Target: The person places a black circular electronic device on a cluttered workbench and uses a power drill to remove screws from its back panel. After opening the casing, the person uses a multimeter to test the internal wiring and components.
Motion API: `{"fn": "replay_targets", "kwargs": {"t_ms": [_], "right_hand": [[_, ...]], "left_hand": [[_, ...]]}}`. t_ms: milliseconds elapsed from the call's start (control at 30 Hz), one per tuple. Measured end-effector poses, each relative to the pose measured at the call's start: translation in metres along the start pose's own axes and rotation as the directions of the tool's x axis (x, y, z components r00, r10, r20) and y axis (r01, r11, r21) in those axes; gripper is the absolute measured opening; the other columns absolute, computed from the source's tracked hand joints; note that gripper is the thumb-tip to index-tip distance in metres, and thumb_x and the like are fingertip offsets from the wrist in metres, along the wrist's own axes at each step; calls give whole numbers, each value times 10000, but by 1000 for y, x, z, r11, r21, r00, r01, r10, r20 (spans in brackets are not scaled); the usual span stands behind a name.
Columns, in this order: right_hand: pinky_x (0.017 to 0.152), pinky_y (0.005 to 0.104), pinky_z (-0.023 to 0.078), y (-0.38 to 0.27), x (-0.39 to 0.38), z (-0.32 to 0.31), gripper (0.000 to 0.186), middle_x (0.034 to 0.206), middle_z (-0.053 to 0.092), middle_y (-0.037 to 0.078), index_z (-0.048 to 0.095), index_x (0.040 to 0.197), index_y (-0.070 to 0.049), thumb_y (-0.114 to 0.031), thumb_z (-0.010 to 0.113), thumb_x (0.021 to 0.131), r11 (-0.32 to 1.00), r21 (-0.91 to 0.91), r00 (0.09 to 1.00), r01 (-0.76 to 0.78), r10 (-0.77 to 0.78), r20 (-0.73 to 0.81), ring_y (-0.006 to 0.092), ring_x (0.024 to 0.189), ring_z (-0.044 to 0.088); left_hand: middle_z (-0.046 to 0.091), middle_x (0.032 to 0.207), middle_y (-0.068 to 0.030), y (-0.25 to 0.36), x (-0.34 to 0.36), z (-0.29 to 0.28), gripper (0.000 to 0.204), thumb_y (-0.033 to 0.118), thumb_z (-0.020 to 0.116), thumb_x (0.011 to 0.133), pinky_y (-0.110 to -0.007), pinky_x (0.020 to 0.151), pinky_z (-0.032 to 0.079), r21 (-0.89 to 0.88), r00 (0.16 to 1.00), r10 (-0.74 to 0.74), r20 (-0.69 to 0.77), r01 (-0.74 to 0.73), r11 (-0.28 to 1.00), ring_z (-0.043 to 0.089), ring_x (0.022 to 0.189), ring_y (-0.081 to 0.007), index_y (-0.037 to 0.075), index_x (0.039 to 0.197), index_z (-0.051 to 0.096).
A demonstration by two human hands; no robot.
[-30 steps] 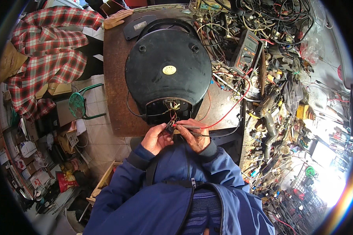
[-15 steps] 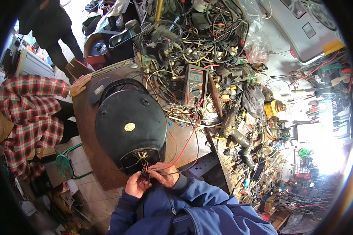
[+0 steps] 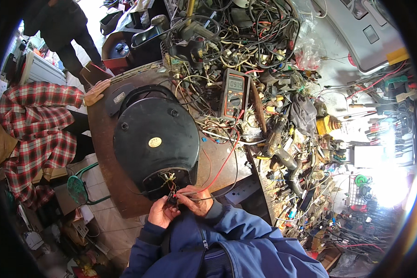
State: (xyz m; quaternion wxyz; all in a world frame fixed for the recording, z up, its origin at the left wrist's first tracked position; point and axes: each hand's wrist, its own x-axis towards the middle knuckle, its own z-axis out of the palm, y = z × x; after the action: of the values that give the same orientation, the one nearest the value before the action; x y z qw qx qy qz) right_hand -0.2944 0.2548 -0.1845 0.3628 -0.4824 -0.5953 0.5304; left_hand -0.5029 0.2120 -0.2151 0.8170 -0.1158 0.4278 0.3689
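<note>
A round black appliance (image 3: 148,125) with a looped handle lies on the brown table, an oval sticker on its face. From the opening at its near edge, thin coloured wires (image 3: 169,178) run out to a small dark connector (image 3: 173,200). My left hand (image 3: 160,213) pinches that connector. Close beside it, my right hand (image 3: 197,202) is closed on the test probes, their tips at the connector; the fingers partly hide the contact. Red and black leads (image 3: 220,172) lead from the probes up to a multimeter (image 3: 235,96) with digits on its display.
Tangled cables (image 3: 245,46) and small parts crowd the bench behind and to the right. A cordless drill (image 3: 279,143) lies among them. At the left, a person in a plaid shirt (image 3: 41,125) rests a hand on the table (image 3: 102,162). A green stool (image 3: 77,189) stands below.
The multimeter's display has changed to a different reading. Both hands stay at the connector, with only a slight shift of the view.
</note>
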Motion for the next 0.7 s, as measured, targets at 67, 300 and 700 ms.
{"fn": "replay_targets", "kwargs": {"t_ms": [67,300,700], "right_hand": [[700,347,561,-2,-1,1,169,931,719,140,736,1027,24,-121,693,953,995,72,997,-76,78,-26,255,797,717],[738,373,549,17,-3,2,141,927,713,148,732,1009,10,-109,681,952,988,-24,989,150,-150,-14,273,861,698],[676,319,538,-5,1,5,145,905,733,139,746,1023,13,-105,713,944,994,57,993,-97,100,-61,216,784,704]], "left_hand": [[685,878,-84,-2,4,-2,277,273,562,1036,-412,720,610,-17,1000,-15,-6,15,1000,644,730,-190,12,1054,656],[681,864,-62,3,-1,7,277,293,562,1043,-391,717,602,47,1000,-24,-9,24,999,645,734,-181,40,1089,665],[699,905,-79,4,-3,7,270,283,567,1045,-406,755,615,-6,1000,-11,26,11,1000,654,737,-172,30,1069,661]]}}
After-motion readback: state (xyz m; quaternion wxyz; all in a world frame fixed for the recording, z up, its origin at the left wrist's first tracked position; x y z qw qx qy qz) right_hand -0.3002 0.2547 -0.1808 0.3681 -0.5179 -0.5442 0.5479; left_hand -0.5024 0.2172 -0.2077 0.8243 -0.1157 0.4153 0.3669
